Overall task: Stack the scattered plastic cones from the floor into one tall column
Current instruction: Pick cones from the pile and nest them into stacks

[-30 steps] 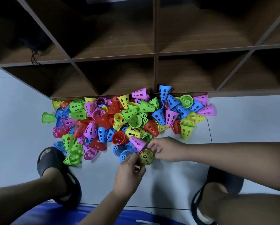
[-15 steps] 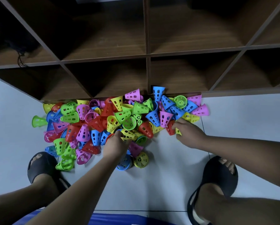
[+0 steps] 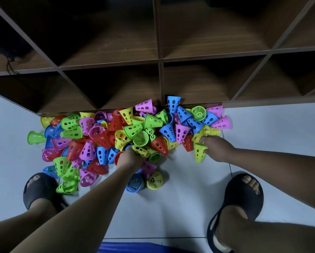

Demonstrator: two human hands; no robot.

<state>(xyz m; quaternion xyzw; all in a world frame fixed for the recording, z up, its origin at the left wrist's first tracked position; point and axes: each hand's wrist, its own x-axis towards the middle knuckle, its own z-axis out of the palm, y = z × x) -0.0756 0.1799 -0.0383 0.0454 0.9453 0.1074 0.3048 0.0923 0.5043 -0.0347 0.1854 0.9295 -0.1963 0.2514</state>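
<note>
The hands have parted from the near edge of the pile (image 3: 102,137). The right hand (image 3: 217,149) pinches a yellow cone (image 3: 198,156) at its right edge; the left hand (image 3: 129,158) burrows mid-pile, grip hidden. No column yet.

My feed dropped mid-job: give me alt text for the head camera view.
The right hand grips a yellow cone at the right edge of a heap of coloured plastic cones, while the left hand reaches into its near side. The heap lies on a pale floor against a dark wooden shelf.
</note>
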